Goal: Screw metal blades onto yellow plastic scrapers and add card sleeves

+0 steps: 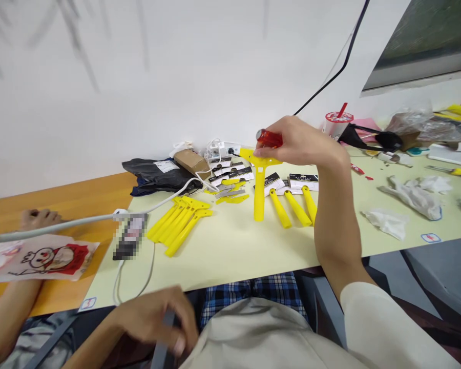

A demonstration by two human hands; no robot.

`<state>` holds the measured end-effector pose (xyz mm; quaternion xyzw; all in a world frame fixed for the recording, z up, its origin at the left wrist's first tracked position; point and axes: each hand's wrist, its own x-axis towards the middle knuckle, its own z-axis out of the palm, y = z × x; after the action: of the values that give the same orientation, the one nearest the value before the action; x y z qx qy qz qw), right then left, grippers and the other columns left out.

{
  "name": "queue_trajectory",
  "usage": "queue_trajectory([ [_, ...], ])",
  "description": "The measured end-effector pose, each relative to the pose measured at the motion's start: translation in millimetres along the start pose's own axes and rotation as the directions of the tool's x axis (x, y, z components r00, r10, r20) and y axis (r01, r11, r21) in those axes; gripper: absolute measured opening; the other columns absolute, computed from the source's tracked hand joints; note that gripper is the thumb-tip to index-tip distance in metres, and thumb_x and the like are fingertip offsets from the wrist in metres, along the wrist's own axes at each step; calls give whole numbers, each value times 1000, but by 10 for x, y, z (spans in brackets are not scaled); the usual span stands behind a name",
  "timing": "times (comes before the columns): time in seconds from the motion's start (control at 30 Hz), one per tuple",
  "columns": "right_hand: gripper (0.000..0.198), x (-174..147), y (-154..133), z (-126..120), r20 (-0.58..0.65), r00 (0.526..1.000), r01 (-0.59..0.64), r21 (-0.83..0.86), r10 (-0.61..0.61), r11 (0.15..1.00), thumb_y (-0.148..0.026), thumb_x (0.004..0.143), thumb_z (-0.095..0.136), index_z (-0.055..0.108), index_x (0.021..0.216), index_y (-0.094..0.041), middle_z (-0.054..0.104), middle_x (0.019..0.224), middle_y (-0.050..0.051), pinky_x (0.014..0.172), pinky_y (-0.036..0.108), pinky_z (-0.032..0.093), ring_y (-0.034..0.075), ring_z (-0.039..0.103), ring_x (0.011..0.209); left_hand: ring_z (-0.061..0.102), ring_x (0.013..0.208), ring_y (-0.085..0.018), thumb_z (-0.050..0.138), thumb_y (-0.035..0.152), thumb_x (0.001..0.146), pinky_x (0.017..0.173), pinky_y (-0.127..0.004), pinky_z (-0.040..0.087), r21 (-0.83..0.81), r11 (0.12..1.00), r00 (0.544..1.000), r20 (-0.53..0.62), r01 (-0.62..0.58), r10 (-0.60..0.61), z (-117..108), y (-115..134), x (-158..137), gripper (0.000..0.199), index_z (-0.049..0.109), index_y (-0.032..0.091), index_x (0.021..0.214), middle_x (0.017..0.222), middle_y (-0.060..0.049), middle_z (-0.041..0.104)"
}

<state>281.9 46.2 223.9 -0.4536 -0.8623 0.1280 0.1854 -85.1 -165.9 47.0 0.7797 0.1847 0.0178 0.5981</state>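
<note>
My right hand [295, 141] is raised over the table, its fingers closed round a red tool handle [268, 138] that resembles a screwdriver's; the tip is hidden. That same hand also grips a yellow scraper [259, 192] by its wide head, its handle hanging downward. Low by my lap, my left hand [159, 318] is slightly blurred, with loosely bent fingers, thumb apart and nothing held. Several yellow scrapers [180, 220] lie side by side left of centre. Behind them is a small pile of yellow pieces and grey blades [228, 192]. More scrapers with black-and-white cards [286, 207] lie beside my right forearm.
A pixelated dark object [130, 236] and a white cable [165, 200] lie on the left. Another person's hand [40, 219] rests on the orange table [96, 197]. A black bag [157, 174], a lidded cup [336, 123] and crumpled tissues [386, 223] are also there.
</note>
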Motion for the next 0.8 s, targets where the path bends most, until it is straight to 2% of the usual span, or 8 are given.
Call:
queue_trajectory([
  [0.03, 37, 50, -16, 57, 48, 999, 15, 10, -16, 1000, -50, 94, 71, 55, 80, -20, 46, 70, 0, 64, 34, 27, 17, 41, 69, 80, 84, -23, 75, 55, 94, 74, -31, 60, -105, 987, 976, -167, 125, -142, -96, -27, 74, 28, 84, 34, 109, 99, -2, 85],
  [0.07, 36, 111, -32, 129, 102, 994, 35, 21, -37, 999, -47, 94, 72, 54, 78, -20, 46, 69, 0, 63, 34, 26, 16, 40, 67, 79, 99, -24, 71, 49, 99, 89, -35, 60, -207, 962, 890, -381, 180, -249, -207, -57, 191, 24, 84, 35, 115, 108, -4, 85],
  [0.1, 35, 183, -49, 218, 157, 986, 59, 33, -64, 998, -44, 93, 73, 53, 77, -20, 46, 68, -1, 62, 33, 26, 15, 40, 65, 79, 101, -25, 75, 46, 97, 90, -37, 61, -275, 957, 793, -560, 94, -239, -326, -91, 348, 31, 81, 36, 125, 116, -8, 83],
  [0.2, 33, 431, -84, 559, 282, 945, 151, 74, -166, 986, -36, 91, 73, 49, 75, -20, 45, 67, -3, 62, 32, 26, 13, 39, 64, 73, 125, -31, 89, 40, 86, 103, -44, 59, -324, 924, 597, -789, -204, -145, -657, -201, 946, 64, 69, 32, 146, 149, -17, 69],
  [0.3, 33, 656, -68, 916, 371, 894, 216, 137, -252, 967, -33, 90, 72, 47, 73, -21, 45, 68, -4, 62, 31, 28, 13, 39, 64, 71, 131, -36, 85, 45, 90, 106, -50, 59, -459, 768, 566, -810, -447, -155, -857, -299, 1445, 59, 66, 28, 143, 154, -18, 65],
  [0.4, 33, 805, 2, 1177, 448, 867, 177, 134, -219, 975, -37, 93, 71, 50, 75, -20, 48, 70, -3, 61, 30, 29, 13, 42, 64, 72, 129, -36, 86, 41, 90, 105, -51, 60, -499, 651, 473, -849, -572, -235, -923, -403, 1649, 50, 68, 26, 133, 149, -15, 69],
  [0.63, 17, 999, 224, 1520, 518, 856, 90, -122, -14, 988, -29, 89, 76, 70, 97, -15, 71, 95, 8, 65, 30, 35, 18, 56, 75, 77, 114, -28, 83, 34, 81, 78, -34, 65, -478, 586, 215, -860, -655, -463, -1029, -678, 1547, 31, 64, 22, 102, 128, -10, 77],
  [0.8, 43, 1079, 258, 1812, 640, 768, 98, -122, 3, 988, -43, 74, 94, 76, 101, -14, 73, 96, 8, 67, 30, 38, 21, 62, 79, 77, 113, -27, 79, 34, 76, 92, -37, 64, -393, 593, 129, -890, -703, -436, -1145, -779, 1500, 25, 61, 20, 87, 106, -5, 76],
])
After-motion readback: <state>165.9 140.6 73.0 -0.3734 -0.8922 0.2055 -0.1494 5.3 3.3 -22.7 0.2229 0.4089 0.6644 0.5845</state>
